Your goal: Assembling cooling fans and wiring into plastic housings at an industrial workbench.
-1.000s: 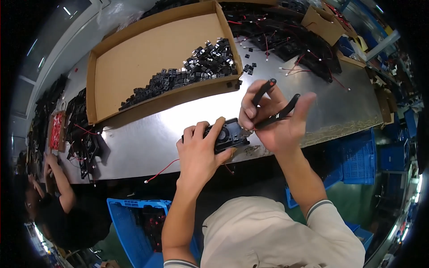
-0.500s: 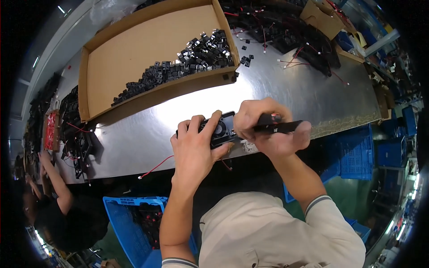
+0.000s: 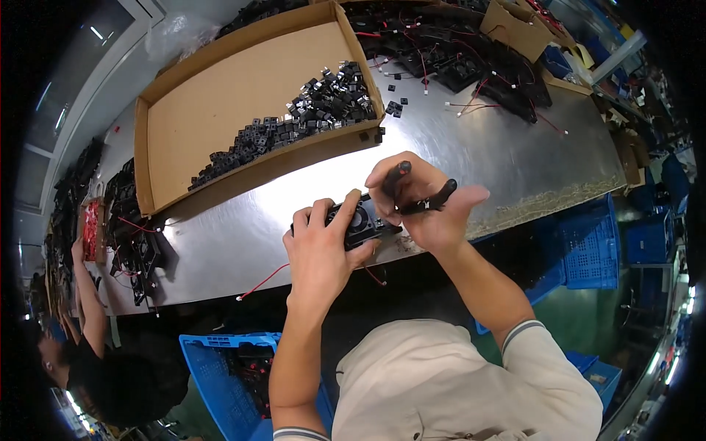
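My left hand (image 3: 321, 239) is closed around a black speaker unit (image 3: 358, 223) with a round cone, resting on the metal bench near its front edge. A red wire (image 3: 263, 284) with a small white plug trails from under that hand over the edge. My right hand (image 3: 434, 217), palm turned up, grips black-handled pliers (image 3: 440, 198). Their two handles stand apart, and the jaw end points toward the right end of the speaker unit. My fingers partly hide the jaws, so I cannot tell whether they touch it.
A shallow cardboard box (image 3: 143, 165) holds a heap of small black parts (image 3: 294, 125). Black wired units (image 3: 456, 70) lie at the back right, more (image 3: 140, 250) at left. A co-worker's arm (image 3: 90, 301) reaches in at left. Blue crates (image 3: 220, 382) stand below the bench.
The pliers' handles have spread apart and tilted up as my right hand opened and turned its palm upward. My left hand stays on the speaker unit. The view has shifted slightly.
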Available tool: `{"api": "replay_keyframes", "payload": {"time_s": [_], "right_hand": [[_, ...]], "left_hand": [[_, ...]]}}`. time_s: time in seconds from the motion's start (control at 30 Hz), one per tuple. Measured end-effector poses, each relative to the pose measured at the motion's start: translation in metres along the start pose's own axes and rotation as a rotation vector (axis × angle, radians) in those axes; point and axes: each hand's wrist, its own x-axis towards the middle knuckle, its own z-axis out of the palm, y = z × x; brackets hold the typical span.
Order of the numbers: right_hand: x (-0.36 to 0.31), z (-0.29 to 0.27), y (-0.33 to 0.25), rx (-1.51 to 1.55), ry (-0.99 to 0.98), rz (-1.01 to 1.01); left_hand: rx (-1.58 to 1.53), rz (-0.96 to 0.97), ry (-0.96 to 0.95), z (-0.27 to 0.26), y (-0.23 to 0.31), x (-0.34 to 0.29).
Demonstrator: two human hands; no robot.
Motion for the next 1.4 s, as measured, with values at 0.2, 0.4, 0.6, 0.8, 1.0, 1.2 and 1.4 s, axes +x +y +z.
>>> {"api": "replay_keyframes", "payload": {"time_s": [0.2,0.4,0.6,0.8,1.0,1.2,1.4], "right_hand": [[-0.005,0.0,0.005,0.058,0.009,-0.045],[-0.008,-0.001,0.016,0.032,0.026,-0.025],[-0.012,0.001,0.011,0.196,0.143,-0.044],[-0.013,0.004,0.011,0.061,0.216,-0.081],[-0.014,0.005,0.015,0.034,0.228,-0.104],[-0.015,0.006,0.016,-0.016,0.218,-0.112],[-0.017,0.01,0.014,-0.06,0.25,-0.092]], "left_hand": [[-0.004,0.0,0.008,-0.001,-0.001,-0.001],[0.006,0.008,-0.008,0.0,-0.001,0.0],[-0.015,-0.029,-0.005,-0.002,0.005,-0.002],[-0.004,-0.082,0.014,-0.002,0.01,-0.004],[0.06,-0.074,0.025,-0.006,0.014,-0.005],[0.042,-0.075,0.023,-0.005,0.014,-0.005],[0.026,-0.083,0.011,-0.004,0.015,-0.006]]}}
